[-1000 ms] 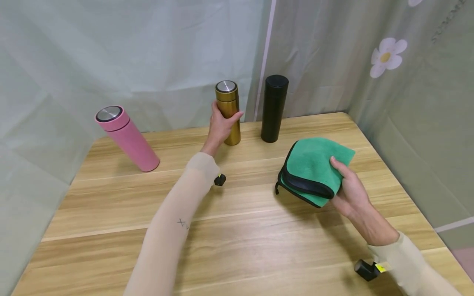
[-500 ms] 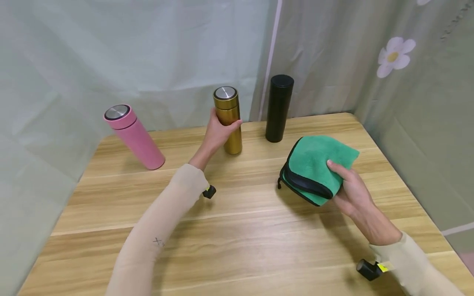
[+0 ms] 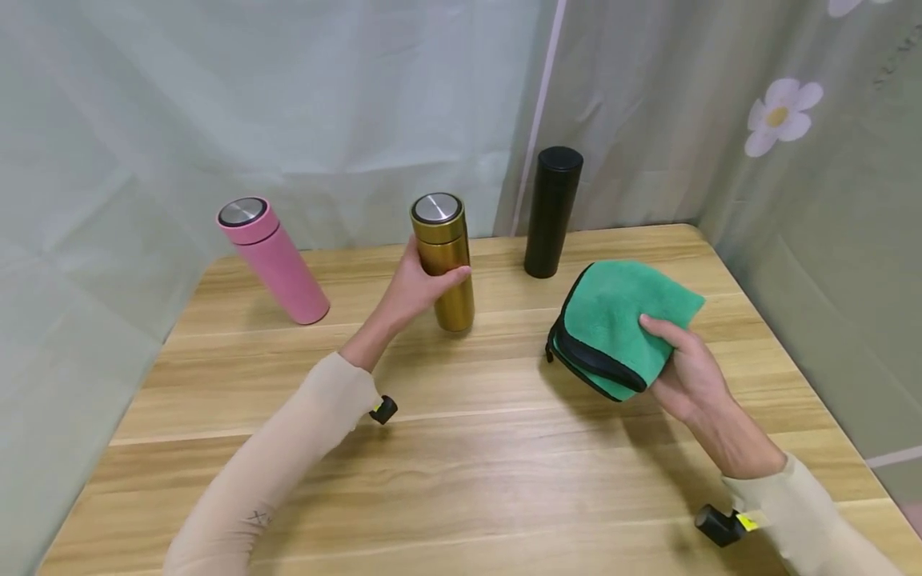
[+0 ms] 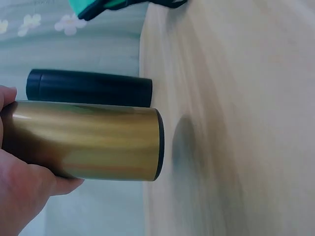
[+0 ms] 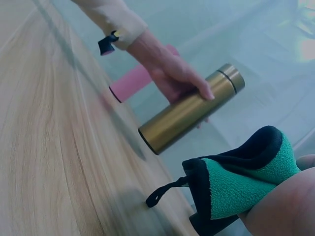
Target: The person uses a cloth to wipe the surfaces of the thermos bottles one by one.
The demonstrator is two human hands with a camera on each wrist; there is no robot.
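- Above the wooden tabletop (image 3: 461, 488), near its middle and toward the back, hangs the gold thermos bottle (image 3: 448, 256); the left wrist view shows its base apart from the wood, over its own shadow.
- Around its upper body wraps the left hand (image 3: 418, 288), thumb across the near side, fingers mostly hidden behind. The smooth metallic wall looks slick, so a loose hold could let the bottle slide down and knock its base on the wood.
- With the grip so high, the lower half could swing; lowered at a tilt, the bottle would probably land on its black rim and topple.
- Whether the steel-topped lid (image 3: 438, 208) is tightly fastened, I cannot tell; rubbing or twisting there might turn it.
- To the right, the right hand (image 3: 687, 364) pinches the folded green cloth (image 3: 619, 320) between its thumb and fingers, off the table. One-sided pinching could let the folds fall apart, and the dangling black loop (image 5: 165, 191) might snag.
- Behind, between bottle and cloth, stands the black thermos bottle (image 3: 553, 212); a wide sweep by either hand could tip it.
- Farther left, the pink thermos bottle (image 3: 277, 264) seems safer, though the left forearm could brush it on a swing outward.
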